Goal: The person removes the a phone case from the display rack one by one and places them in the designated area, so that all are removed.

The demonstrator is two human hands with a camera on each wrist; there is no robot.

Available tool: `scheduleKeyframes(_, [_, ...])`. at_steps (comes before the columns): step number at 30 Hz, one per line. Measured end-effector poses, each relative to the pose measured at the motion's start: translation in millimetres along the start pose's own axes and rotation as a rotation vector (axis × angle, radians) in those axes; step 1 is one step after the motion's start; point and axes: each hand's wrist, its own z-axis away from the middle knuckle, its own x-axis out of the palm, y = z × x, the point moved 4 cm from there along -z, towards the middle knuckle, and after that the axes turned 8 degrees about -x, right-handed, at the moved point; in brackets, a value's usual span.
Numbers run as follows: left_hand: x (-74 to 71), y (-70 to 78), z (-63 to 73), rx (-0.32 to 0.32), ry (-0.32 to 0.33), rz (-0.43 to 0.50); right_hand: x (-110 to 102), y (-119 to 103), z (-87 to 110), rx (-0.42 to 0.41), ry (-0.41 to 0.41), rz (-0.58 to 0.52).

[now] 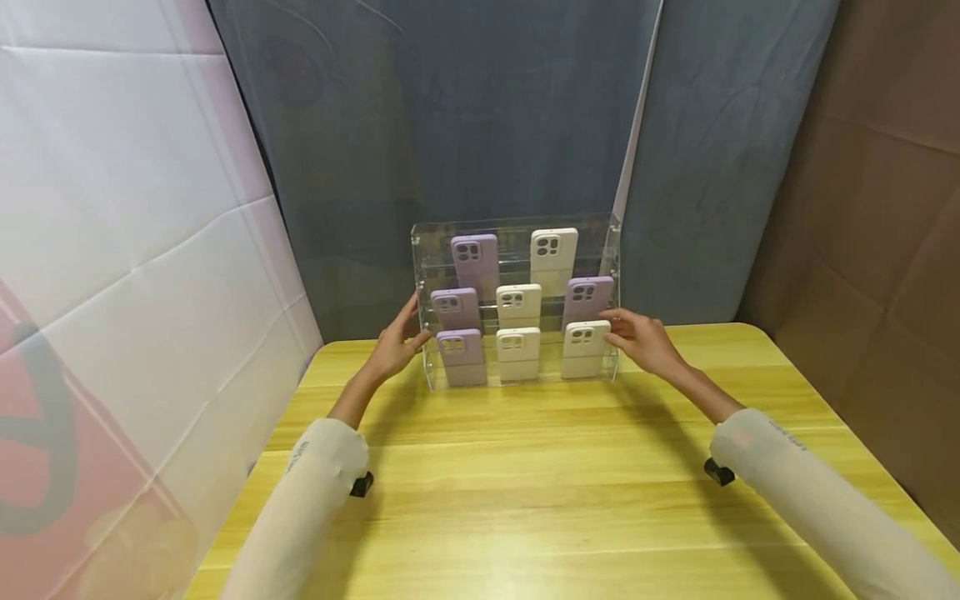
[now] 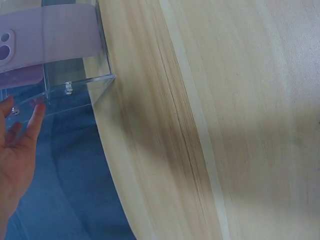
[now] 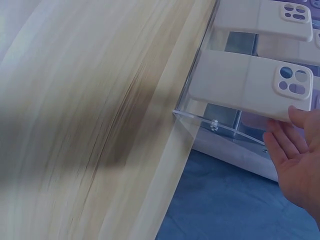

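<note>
A clear acrylic display stand point(image 1: 517, 385) holds several purple and white phone cases in three tiers. My left hand point(image 1: 395, 346) is at the stand's left side, fingers extended along the clear side panel point(image 2: 75, 90) and thumb near the lowest purple phone case point(image 1: 463, 358). At the opposite side, my right hand point(image 1: 647, 342) has its thumb at the edge of the lowest right white phone case point(image 3: 240, 82). Its other fingers lie fairly straight by the side panel, their tips partly hidden. Above that white case stands a purple phone case point(image 1: 587, 296).
The stand sits toward the back of a wood-grain table point(image 1: 517, 483). A dark blue-grey curtain point(image 1: 517, 108) hangs behind it. White fabric point(image 1: 135, 167) with a red print borders the left, and brown fabric point(image 1: 862, 225) the right.
</note>
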Motion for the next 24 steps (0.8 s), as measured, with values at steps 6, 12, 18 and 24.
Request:
scheduleKeyframes(6, [-0.1,-1.5,0.2,-0.057,-0.013,0.056,2.5,1.4,-0.3,0.000,0.031,0.005])
scheduleKeyframes(12, [-0.6,-1.7,1.1,-0.060,-0.033,0.087,3.6,1.0,-0.7,0.029,0.036,-0.006])
scheduleKeyframes(18, [-0.5,-1.5,1.3,-0.088,-0.072,0.101,3.2,-0.4,-1.3,0.031,0.047,-0.014])
scheduleKeyframes(24, [0.1,-3.6,-0.2,-0.110,-0.084,0.126,1.2,-2.7,-4.9,0.029,0.053,-0.010])
